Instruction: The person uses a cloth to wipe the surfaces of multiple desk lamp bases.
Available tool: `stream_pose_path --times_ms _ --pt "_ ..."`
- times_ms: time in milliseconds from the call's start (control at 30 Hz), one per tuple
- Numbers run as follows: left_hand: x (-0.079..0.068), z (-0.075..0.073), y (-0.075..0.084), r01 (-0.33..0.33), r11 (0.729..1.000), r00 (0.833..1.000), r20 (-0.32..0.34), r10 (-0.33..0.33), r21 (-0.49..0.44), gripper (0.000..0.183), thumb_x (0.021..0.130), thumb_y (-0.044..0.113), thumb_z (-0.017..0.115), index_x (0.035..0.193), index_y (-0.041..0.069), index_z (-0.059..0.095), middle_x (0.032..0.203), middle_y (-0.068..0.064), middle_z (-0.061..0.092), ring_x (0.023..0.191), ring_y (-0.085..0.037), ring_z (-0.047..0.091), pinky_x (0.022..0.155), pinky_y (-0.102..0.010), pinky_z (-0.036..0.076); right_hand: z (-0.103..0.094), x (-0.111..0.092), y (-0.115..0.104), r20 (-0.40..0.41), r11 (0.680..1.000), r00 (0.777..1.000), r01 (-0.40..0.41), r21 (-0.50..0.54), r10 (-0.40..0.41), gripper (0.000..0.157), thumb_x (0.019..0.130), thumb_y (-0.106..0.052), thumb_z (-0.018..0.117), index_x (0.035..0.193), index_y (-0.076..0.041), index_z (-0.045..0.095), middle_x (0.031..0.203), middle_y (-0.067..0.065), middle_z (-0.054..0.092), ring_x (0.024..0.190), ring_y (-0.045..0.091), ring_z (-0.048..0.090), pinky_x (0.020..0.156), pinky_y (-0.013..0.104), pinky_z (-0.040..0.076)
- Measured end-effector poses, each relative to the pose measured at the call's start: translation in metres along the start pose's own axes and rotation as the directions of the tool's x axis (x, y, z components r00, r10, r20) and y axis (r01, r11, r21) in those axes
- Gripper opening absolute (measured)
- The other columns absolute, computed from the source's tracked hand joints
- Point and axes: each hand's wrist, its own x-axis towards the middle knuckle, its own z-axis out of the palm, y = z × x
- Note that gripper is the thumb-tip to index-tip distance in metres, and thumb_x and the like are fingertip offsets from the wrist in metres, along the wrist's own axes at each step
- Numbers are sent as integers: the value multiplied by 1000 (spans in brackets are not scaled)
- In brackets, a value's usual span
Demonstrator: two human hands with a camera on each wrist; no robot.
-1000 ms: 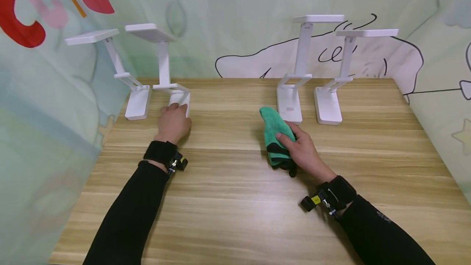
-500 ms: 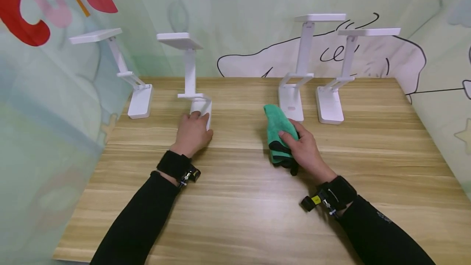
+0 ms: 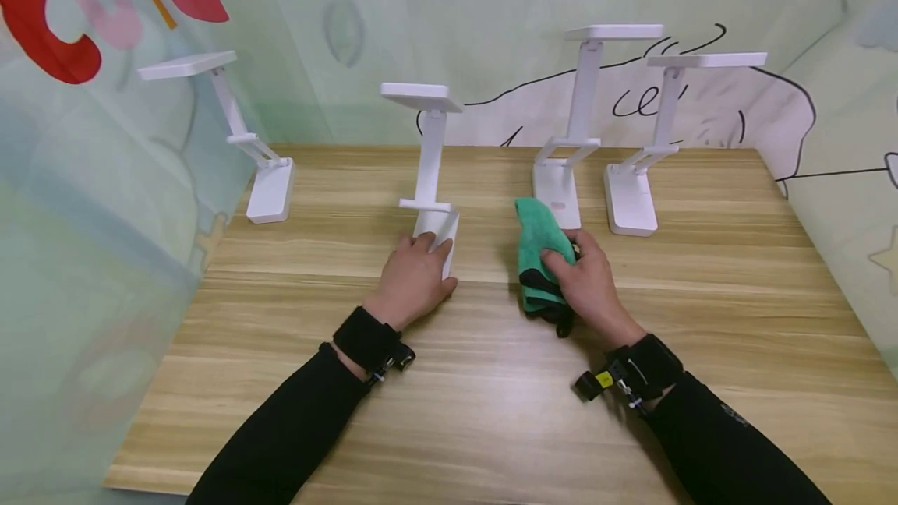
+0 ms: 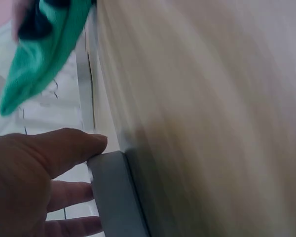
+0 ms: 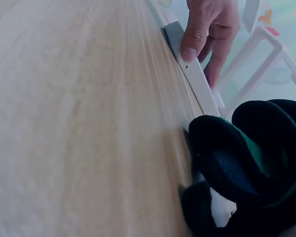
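Note:
In the head view my left hand point(image 3: 414, 280) grips the base of a white folding desk lamp point(image 3: 431, 162) standing on the table. The thumb lies along the side of the lamp base point(image 5: 202, 89) in the right wrist view, with the fingers over its top. My right hand point(image 3: 591, 280) holds a folded green cloth point(image 3: 539, 234) with black edging, the thumb pressed on top of it. Dark rolled folds of this cloth fill the lower right of the right wrist view. Just behind the cloth stands a second white desk lamp point(image 3: 557, 192), its base partly hidden.
To the right is another white desk lamp point(image 3: 631, 197); one more lamp point(image 3: 270, 189) stands at the far left. The wood-grain table point(image 3: 491, 411) meets a printed cloth backdrop point(image 3: 302, 14) at the back and sides.
My left hand has slid the lamp to the right and somewhat nearer, from beside the far-left lamp toward the cloth. My right hand, still holding the cloth, has shifted only slightly.

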Motion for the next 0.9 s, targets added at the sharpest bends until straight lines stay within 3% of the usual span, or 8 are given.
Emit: stream_pose_path --times_ms 300,467,600,767,900 --pt "3 4 28 -41 999 999 24 40 19 64 87 48 64 133 5 56 123 -18 61 116 -29 51 94 -42 40 -3 3 6 -40 1000 999 -25 1 25 51 95 -35 57 128 3 46 118 21 52 104 32 50 86 43 42" --pt "4 4 38 -99 995 994 41 100 -10 66 86 49 66 134 5 55 124 -19 61 114 -30 51 93 -43 42 -5 3 7 -44 999 999 14 40 -12 53 96 -31 56 141 -7 41 130 18 50 113 30 46 95 49 39" --pt "4 1 41 -147 986 983 97 155 -80 63 85 39 70 135 5 53 130 -20 56 116 -33 49 100 -44 36 -6 2 7 -45 996 998 42 73 -38 52 97 -27 56 146 -20 42 138 12 49 116 27 46 99 50 38" --pt "3 -1 45 -168 980 974 137 181 -102 54 88 21 66 138 7 51 137 -21 50 118 -35 48 103 -43 38 -11 -7 -16 -44 996 998 47 74 -43 48 97 -17 54 144 -12 46 133 19 50 111 31 45 96 51 38" --pt "3 1 49 -181 979 973 127 192 -94 52 89 19 64 139 9 51 139 -20 49 119 -35 46 102 -42 42 -11 -3 -6 -44 999 998 39 37 -37 47 97 -21 54 143 -16 48 128 18 49 108 29 43 91 47 37"
